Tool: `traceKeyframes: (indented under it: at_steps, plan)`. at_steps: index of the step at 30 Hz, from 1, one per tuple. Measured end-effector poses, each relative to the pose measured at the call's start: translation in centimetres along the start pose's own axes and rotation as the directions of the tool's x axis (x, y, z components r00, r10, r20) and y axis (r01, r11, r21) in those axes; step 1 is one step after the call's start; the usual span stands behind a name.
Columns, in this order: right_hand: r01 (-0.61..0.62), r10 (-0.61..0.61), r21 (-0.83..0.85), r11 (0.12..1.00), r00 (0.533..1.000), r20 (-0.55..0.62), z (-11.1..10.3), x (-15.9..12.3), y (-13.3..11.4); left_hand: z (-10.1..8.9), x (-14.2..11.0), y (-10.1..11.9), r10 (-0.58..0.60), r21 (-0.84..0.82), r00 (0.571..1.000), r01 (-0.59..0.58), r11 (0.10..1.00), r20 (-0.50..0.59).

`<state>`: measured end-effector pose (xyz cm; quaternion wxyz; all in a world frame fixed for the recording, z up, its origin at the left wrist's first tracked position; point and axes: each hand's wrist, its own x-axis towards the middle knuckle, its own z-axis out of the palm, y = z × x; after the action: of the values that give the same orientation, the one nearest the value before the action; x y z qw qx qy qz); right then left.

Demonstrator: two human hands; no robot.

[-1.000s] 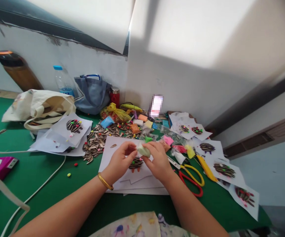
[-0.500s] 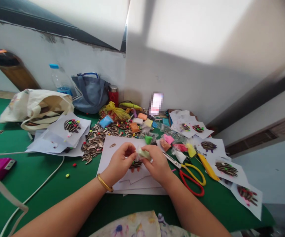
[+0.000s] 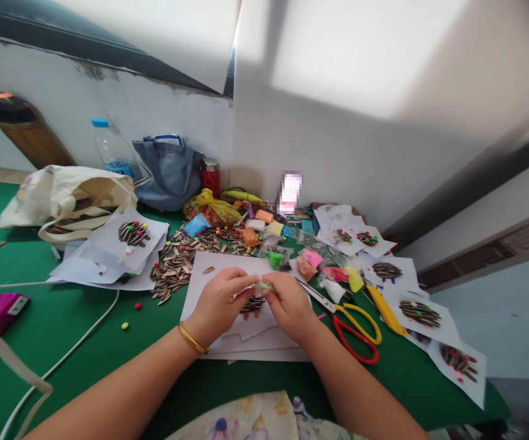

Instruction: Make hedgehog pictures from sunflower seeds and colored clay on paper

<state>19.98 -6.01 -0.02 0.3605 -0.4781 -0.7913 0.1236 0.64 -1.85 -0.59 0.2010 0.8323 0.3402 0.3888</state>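
- Above the paper (image 3: 198,287), left hand (image 3: 222,302) and right hand (image 3: 292,305) hold a packet (image 3: 262,286).
- Each grip is clamped on it.
- Likely light, soft and slippery; best pinched by its edges.

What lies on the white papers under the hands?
A loose seed near their far-left corner, and part of a seed figure with orange feet. Whatever the left hand and right hand cover is unseen.
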Motion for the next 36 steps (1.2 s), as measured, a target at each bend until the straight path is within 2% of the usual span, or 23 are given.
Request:
traceKeyframes:
  at_steps: [7, 15, 21, 25, 29, 36]
  plan:
    - [-0.017, 0.016, 0.018, 1.000, 0.995, 0.096, -0.1, 0.0, -0.2, -0.7, 0.4, 0.1, 0.185, 0.119, 0.983, -0.183, 0.976, 0.001]
    - [-0.068, 0.057, 0.083, 0.994, 0.989, 0.133, -0.3, 0.1, -0.2, -0.9, 0.4, 0.6, 0.181, 0.166, 0.983, -0.182, 0.969, 0.022]
    - [-0.064, 0.048, 0.113, 0.992, 0.989, 0.142, -0.4, 0.2, -0.5, -0.8, 0.5, 0.6, 0.240, 0.131, 0.970, -0.243, 0.961, 0.044]
    - [-0.072, 0.052, 0.146, 0.987, 0.989, 0.139, -0.4, 0.3, -0.6, -0.6, 0.5, 0.7, 0.171, 0.140, 0.985, -0.173, 0.975, 0.032]
    - [-0.104, 0.085, 0.161, 0.982, 0.989, 0.122, -0.2, 0.1, -0.2, -0.5, 0.2, 0.6, 0.080, 0.048, 0.997, -0.079, 0.996, -0.012]
    - [-0.101, 0.095, 0.106, 0.989, 0.994, 0.054, 0.3, -0.4, 0.4, -0.5, 0.2, 0.3, 0.031, -0.054, 1.000, -0.031, 0.998, 0.002]
